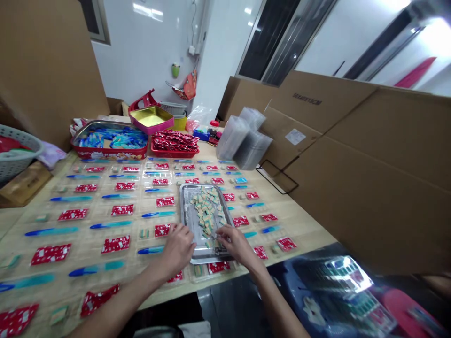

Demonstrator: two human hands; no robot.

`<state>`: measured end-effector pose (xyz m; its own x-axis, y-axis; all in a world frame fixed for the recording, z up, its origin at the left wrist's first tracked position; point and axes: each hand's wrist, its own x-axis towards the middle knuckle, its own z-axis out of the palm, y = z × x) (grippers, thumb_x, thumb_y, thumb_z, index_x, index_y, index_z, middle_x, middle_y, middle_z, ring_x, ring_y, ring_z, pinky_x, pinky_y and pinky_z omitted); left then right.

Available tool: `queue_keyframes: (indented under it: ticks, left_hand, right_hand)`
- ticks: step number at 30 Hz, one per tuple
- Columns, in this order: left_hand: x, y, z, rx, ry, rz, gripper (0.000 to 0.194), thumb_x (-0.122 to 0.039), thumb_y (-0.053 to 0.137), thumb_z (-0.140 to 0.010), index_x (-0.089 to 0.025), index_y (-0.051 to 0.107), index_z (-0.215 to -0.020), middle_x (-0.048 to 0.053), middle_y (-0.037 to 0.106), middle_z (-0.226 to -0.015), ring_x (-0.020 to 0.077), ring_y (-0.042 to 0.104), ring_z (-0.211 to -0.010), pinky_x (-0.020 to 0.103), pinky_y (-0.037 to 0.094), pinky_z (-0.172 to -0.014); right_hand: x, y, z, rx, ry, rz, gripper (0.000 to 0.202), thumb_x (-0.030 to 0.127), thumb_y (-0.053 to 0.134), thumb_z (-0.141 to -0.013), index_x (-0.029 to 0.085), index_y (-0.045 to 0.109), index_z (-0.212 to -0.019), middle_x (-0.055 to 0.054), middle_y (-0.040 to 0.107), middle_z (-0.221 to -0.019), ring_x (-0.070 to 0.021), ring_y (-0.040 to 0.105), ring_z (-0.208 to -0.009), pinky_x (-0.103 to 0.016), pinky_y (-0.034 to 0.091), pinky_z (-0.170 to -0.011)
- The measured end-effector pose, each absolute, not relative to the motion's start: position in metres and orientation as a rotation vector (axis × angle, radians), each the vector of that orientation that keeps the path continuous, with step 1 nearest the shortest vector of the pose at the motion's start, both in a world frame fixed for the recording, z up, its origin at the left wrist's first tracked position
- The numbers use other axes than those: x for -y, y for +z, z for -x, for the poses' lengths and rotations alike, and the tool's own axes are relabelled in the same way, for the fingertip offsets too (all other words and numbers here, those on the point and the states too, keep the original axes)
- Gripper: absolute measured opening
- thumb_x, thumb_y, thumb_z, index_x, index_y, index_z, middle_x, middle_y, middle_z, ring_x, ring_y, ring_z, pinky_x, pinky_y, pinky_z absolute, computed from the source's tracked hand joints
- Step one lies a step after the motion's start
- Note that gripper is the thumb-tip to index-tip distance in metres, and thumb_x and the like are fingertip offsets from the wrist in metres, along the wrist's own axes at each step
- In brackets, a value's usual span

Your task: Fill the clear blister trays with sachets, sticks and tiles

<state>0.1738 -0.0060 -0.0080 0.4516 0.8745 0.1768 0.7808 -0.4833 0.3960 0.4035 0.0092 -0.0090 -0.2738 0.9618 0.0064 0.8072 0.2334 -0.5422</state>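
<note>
A metal tray (pixel 186 206) holds a heap of small beige and green striped blocks (pixel 206 206), which look like sponge pieces. My right hand (pixel 237 243) reaches over the tray's near right part, fingers pinched together close to a few loose blocks; what they hold is hidden. At the tray's near left edge, my left hand (pixel 179 245) has its fingers curled downward, and I cannot see what is in them. Around the tray lie rows of clear plastic blister trays (pixel 132 188) with blue pen-like sticks (pixel 158 214), red patterned packets (pixel 122 210) and some striped blocks.
At the back stand a tin (pixel 109 152) of blue sticks, a red tray (pixel 175 152) of red packets and an empty pink tin (pixel 151 119). Stacked clear plastic trays (pixel 243 141) stand by a cardboard wall (pixel 352 178) on the right. A grey basket (pixel 21 159) is at left.
</note>
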Motion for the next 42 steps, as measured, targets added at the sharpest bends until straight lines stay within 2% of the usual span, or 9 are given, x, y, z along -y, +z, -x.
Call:
queue_keyframes:
  ticks: [4, 8, 14, 20, 23, 29, 33, 39, 42]
  left_hand:
    - [-0.010, -0.017, -0.216, -1.519, 0.413, -2.312, 0.015, -0.027, 0.058, -0.080, -0.017, 0.063, -0.090, 0.009, 0.065, -0.098, 0.0284, 0.052, -0.100, 0.043, 0.037, -0.086]
    - [-0.017, -0.021, -0.232, -1.599, 0.402, -2.256, 0.026, -0.022, 0.059, -0.076, -0.016, 0.061, -0.101, 0.011, 0.063, -0.108, 0.0312, 0.051, -0.105, 0.045, 0.035, -0.087]
    - [-0.018, -0.024, -0.235, -1.615, 0.450, -2.203, 0.021, -0.014, 0.057, -0.071, -0.017, 0.061, -0.092, 0.009, 0.065, -0.101, 0.0296, 0.052, -0.100, 0.041, 0.034, -0.083]
    - [-0.024, -0.033, -0.237, -1.566, 0.530, -2.123, 0.020, -0.003, 0.047, -0.072, -0.017, 0.061, -0.075, 0.005, 0.064, -0.074, 0.0220, 0.057, -0.082, 0.032, 0.034, -0.075]
    - [-0.026, -0.032, -0.234, -1.550, 0.552, -2.101, 0.021, -0.003, 0.047, -0.072, -0.017, 0.061, -0.071, 0.003, 0.063, -0.070, 0.0185, 0.058, -0.075, 0.028, 0.036, -0.069]
    - [-0.030, -0.027, -0.219, -1.559, 0.629, -2.057, 0.030, -0.001, 0.047, -0.071, -0.017, 0.064, -0.091, 0.003, 0.065, -0.075, 0.0171, 0.058, -0.074, 0.027, 0.040, -0.069]
    - [-0.027, -0.024, -0.210, -1.562, 0.666, -2.046, 0.026, -0.001, 0.048, -0.069, -0.017, 0.066, -0.080, 0.004, 0.065, -0.076, 0.0179, 0.058, -0.076, 0.028, 0.041, -0.071]
    - [-0.021, -0.020, -0.204, -1.543, 0.722, -2.000, 0.026, -0.001, 0.048, -0.067, -0.017, 0.066, -0.078, 0.002, 0.064, -0.074, 0.0162, 0.057, -0.072, 0.027, 0.041, -0.069]
    - [-0.021, -0.018, -0.206, -1.494, 0.726, -1.903, 0.025, -0.002, 0.049, -0.066, -0.017, 0.066, -0.077, 0.000, 0.062, -0.068, 0.0145, 0.057, -0.067, 0.025, 0.041, -0.065]
  right_hand:
    - [-0.013, -0.018, -0.396, 2.226, 0.629, 1.432, 0.035, 0.005, 0.046, -0.083, 0.019, 0.064, -0.109, -0.006, 0.060, -0.094, -0.0173, 0.058, -0.084, -0.027, 0.044, -0.077]
    - [-0.023, -0.020, -0.387, 2.354, 0.566, 1.363, 0.040, 0.000, 0.042, -0.080, 0.020, 0.066, -0.105, -0.005, 0.056, -0.088, -0.0177, 0.054, -0.084, -0.028, 0.042, -0.077]
    - [-0.027, -0.022, -0.391, 2.288, 0.617, 1.285, 0.030, -0.004, 0.045, -0.071, 0.018, 0.061, -0.082, -0.003, 0.051, -0.089, -0.0164, 0.051, -0.085, -0.026, 0.040, -0.076]
    - [-0.026, -0.025, -0.397, 2.120, 0.733, 1.198, 0.020, 0.000, 0.049, -0.072, 0.019, 0.055, -0.069, -0.002, 0.051, -0.084, -0.0154, 0.051, -0.081, -0.026, 0.040, -0.073]
    - [-0.026, -0.030, -0.400, 2.028, 0.794, 1.198, 0.017, 0.002, 0.051, -0.072, 0.018, 0.055, -0.068, 0.000, 0.053, -0.079, -0.0148, 0.053, -0.076, -0.025, 0.040, -0.070]
    - [-0.025, -0.032, -0.403, 1.921, 0.886, 1.247, 0.010, 0.010, 0.054, -0.076, 0.018, 0.061, -0.073, 0.000, 0.060, -0.073, -0.0159, 0.055, -0.073, -0.026, 0.041, -0.069]
    - [-0.024, -0.026, -0.399, 1.819, 1.022, 1.278, 0.005, 0.016, 0.059, -0.075, 0.017, 0.063, -0.077, 0.000, 0.062, -0.072, -0.0156, 0.057, -0.071, -0.026, 0.043, -0.067]
    - [-0.026, -0.024, -0.396, 1.885, 0.933, 1.333, 0.005, 0.015, 0.058, -0.073, 0.017, 0.063, -0.073, 0.001, 0.061, -0.067, -0.0144, 0.056, -0.066, -0.025, 0.042, -0.064]
    - [-0.026, -0.021, -0.395, 1.803, 1.004, 1.343, 0.003, 0.019, 0.060, -0.073, 0.017, 0.061, -0.071, 0.002, 0.059, -0.063, -0.0132, 0.054, -0.061, -0.023, 0.042, -0.058]
